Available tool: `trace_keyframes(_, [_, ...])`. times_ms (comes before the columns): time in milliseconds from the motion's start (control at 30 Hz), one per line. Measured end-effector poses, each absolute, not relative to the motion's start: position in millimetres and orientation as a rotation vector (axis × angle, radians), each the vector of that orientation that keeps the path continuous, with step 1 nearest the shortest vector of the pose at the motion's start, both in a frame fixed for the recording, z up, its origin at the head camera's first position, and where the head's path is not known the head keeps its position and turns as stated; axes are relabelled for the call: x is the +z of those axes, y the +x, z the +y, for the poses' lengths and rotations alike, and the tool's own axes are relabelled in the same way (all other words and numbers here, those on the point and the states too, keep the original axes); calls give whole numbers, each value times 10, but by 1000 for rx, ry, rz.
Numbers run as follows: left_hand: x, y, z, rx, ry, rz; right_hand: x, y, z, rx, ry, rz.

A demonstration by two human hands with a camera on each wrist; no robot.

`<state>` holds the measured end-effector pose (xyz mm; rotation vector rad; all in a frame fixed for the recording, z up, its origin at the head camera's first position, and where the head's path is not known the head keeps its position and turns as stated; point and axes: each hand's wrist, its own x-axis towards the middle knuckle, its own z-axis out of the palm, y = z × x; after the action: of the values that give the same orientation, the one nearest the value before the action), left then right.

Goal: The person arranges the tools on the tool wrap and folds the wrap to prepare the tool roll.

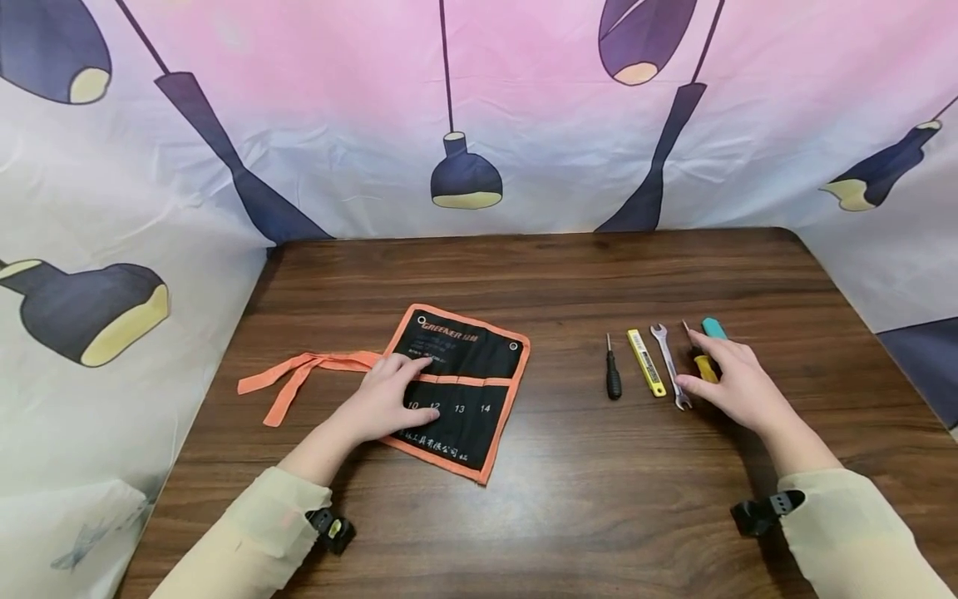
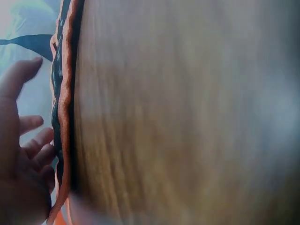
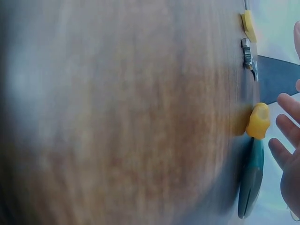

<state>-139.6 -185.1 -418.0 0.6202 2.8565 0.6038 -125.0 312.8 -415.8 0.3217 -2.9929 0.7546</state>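
Since the tool pouch is laid out flat on the worktop with its numbered pockets facing up, I'd guess it's set that way so the labels and slots are easy to get at. It sits left of the middle, a bit skewed, with its orange ties trailing off to the left, probably so they don't cover the pockets.

Left hand lies over the pouch's left side, fingers loosely bent and thumb apart, not pinching anything I can see. Looks to me like it's just steadying the cloth, though how hard it presses, can't tell.

Off to the right the tools are in a rough row with gaps, which I reckon makes each one easy to pick out: black-handled screwdriver, a flat yellow tool with a printed label (too small to read), then a double-ended wrench.

Right hand hovers over the far end with its fingers spread, partly hiding a yellow-handled screwdriver and a teal tool. In the right wrist view there's a gap between fingers and yellow handle, so no grip there
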Motion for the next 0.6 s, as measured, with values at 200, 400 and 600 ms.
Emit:
trace_keyframes(200, [-4244, -1376, -1834, 593, 596, 2878, -4171, -1241, 3131, 753, 324, -2986])
trace_keyframes(400, [-4293, -1348, -1804, 580, 616, 2967, -4171, -1252, 3118, 759, 314, -3000])
trace_keyframes(600, [-4364, -1348, -1830, 622, 636, 3013, -4168, -1261, 3106, 752, 322, -2991])
